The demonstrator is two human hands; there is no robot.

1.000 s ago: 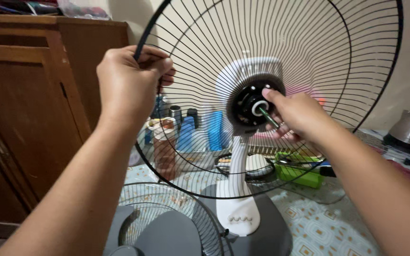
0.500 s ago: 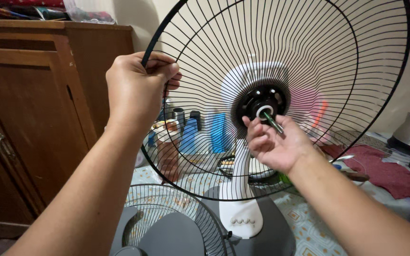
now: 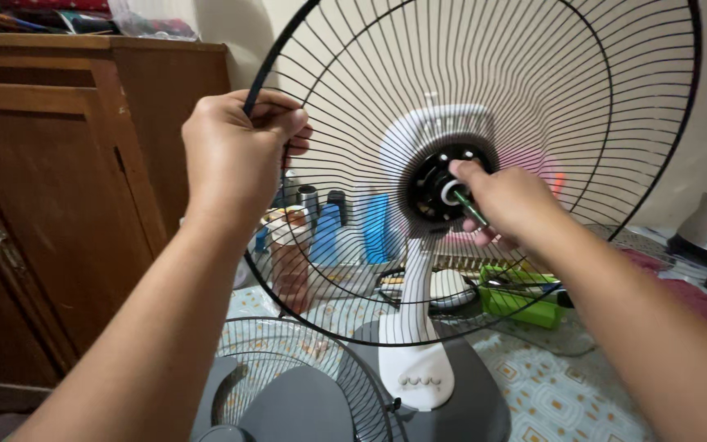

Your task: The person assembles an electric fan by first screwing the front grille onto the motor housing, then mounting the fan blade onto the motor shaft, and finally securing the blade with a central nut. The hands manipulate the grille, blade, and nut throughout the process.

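The right hand, open-palmed below the hub a moment ago, is back pinching the black ring nut at the rear wire guard centre, while the left hand still grips the rim at ten o'clock.

Both forearms are reaching forward and upward from the bottom of the view, bare to the elbow. The left hand is curling into a closed fist with its back facing the camera, the fingers wrapping over and the thumb tucking behind, the wrist bending slightly inward. The right hand is extending further out and lower, its back turned up, the fingertips pinching together at the front while the remaining fingers are folding underneath. The two hands are staying well apart.
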